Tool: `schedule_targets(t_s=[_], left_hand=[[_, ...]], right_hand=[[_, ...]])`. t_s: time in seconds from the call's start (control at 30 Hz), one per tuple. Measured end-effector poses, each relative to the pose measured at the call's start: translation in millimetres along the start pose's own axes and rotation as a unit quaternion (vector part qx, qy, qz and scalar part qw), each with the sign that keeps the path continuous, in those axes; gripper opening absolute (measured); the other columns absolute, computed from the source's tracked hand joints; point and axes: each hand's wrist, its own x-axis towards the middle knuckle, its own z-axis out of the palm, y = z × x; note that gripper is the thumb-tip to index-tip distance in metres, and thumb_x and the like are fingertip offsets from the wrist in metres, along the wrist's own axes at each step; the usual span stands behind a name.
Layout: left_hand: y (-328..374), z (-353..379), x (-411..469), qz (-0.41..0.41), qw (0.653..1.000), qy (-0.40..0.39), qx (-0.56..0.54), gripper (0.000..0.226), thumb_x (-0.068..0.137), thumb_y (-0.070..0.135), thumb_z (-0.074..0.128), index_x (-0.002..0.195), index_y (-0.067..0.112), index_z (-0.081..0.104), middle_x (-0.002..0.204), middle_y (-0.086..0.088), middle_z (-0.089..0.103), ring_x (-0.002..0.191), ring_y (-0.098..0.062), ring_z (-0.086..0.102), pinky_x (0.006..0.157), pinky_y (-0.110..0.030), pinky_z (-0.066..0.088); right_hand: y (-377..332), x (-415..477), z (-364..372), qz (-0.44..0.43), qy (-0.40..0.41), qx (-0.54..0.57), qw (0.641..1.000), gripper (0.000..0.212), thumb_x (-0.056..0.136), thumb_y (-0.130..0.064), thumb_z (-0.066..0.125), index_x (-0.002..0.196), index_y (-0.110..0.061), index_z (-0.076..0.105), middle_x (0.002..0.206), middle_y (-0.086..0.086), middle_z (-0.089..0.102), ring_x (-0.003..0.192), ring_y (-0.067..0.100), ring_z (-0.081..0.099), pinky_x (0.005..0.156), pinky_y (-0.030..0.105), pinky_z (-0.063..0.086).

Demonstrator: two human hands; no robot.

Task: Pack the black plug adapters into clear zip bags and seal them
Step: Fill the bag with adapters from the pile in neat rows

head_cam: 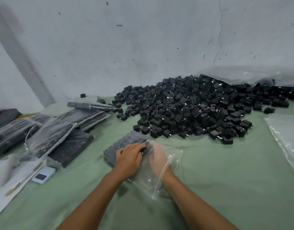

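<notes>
A clear zip bag (166, 173) lies on the green cloth in front of me, its far end filled with neat rows of black plug adapters (126, 141). My left hand (129, 160) rests on top of the bag over those rows, fingers fairly straight and pressing down. My right hand (157, 158) is inside the bag through its open mouth, reaching up to the rows. It shows only as a blur through the plastic, so its fingers are unclear. A big loose pile of black adapters (192, 110) sits behind the bag.
Several filled bags (60, 135) are stacked at the left, next to papers (13, 178) and a small pale blue device (43, 175). Empty clear bags (287, 136) lie at the right edge. A grey wall (143, 39) closes off the back.
</notes>
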Motion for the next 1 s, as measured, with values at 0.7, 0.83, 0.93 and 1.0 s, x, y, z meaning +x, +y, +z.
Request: schedule_targets(t_s=[0.7, 0.83, 0.93, 1.0], left_hand=[[-4.5, 6.3, 13.2, 0.034, 0.998, -0.011, 0.056, 0.046, 0.103, 0.045, 0.028, 0.149, 0.046, 0.032, 0.161, 0.014, 0.029, 0.146, -0.005, 0.024, 0.115, -0.041, 0.017], [-4.5, 6.3, 13.2, 0.043, 0.996, -0.011, 0.071, 0.047, 0.104, 0.043, 0.027, 0.150, 0.047, 0.031, 0.160, 0.012, 0.029, 0.146, -0.006, 0.024, 0.113, -0.041, 0.018], [-5.3, 5.8, 14.8, 0.037, 0.997, -0.020, 0.066, 0.046, 0.104, 0.042, 0.027, 0.150, 0.049, 0.031, 0.161, 0.012, 0.027, 0.147, -0.007, 0.022, 0.114, -0.041, 0.015], [-6.0, 5.5, 16.2, 0.032, 0.997, -0.030, 0.057, 0.045, 0.105, 0.042, 0.026, 0.150, 0.051, 0.031, 0.163, 0.012, 0.025, 0.148, -0.007, 0.020, 0.115, -0.040, 0.012]], right_hand=[[-2.1, 9.8, 3.1, -0.057, -0.057, -0.134, 0.988, 0.034, 0.105, -0.013, 0.045, 0.137, -0.003, 0.046, 0.134, 0.013, 0.053, 0.127, 0.023, 0.049, 0.112, 0.032, 0.032], [-3.7, 4.3, -1.3, -0.030, -0.027, -0.060, 0.997, 0.031, 0.104, -0.015, 0.049, 0.134, -0.008, 0.048, 0.128, 0.009, 0.056, 0.118, 0.019, 0.052, 0.109, 0.031, 0.036], [-7.2, -2.5, -1.5, -0.023, 0.004, -0.065, 0.998, 0.037, 0.104, -0.015, 0.048, 0.140, -0.008, 0.044, 0.131, 0.010, 0.055, 0.123, 0.025, 0.052, 0.108, 0.030, 0.038], [-8.2, -6.9, -2.0, -0.022, 0.060, -0.083, 0.994, 0.043, 0.102, -0.016, 0.049, 0.144, -0.009, 0.042, 0.132, 0.011, 0.057, 0.122, 0.030, 0.054, 0.101, 0.035, 0.042]])
